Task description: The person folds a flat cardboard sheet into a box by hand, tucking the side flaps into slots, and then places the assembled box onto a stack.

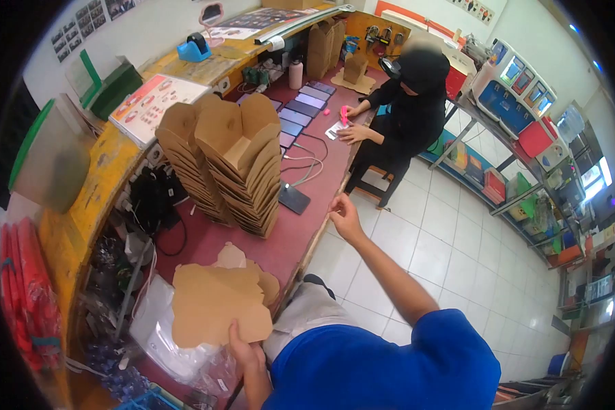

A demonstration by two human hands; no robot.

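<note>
My left hand point(244, 348) holds the near edge of a flat brown cardboard blank point(215, 304), thumb on top. More blanks point(268, 283) lie beneath and beside it. My right hand point(346, 217) is raised near the counter's edge, over the floor side, fingers curled together; whether anything small is between them cannot be made out. Beyond the blanks, tall nested stacks of folded cardboard boxes point(242, 171) stand on the red counter point(304, 222). A dark phone point(294, 198) with a cable lies to their right.
Across the counter a seated person in black point(413, 102) handles a pink item point(344, 116) and a white card. Several phones point(301, 109) lie in a row. Clear plastic bags point(178, 342) sit beside the blanks. A raised wooden ledge point(106, 198) runs along the left.
</note>
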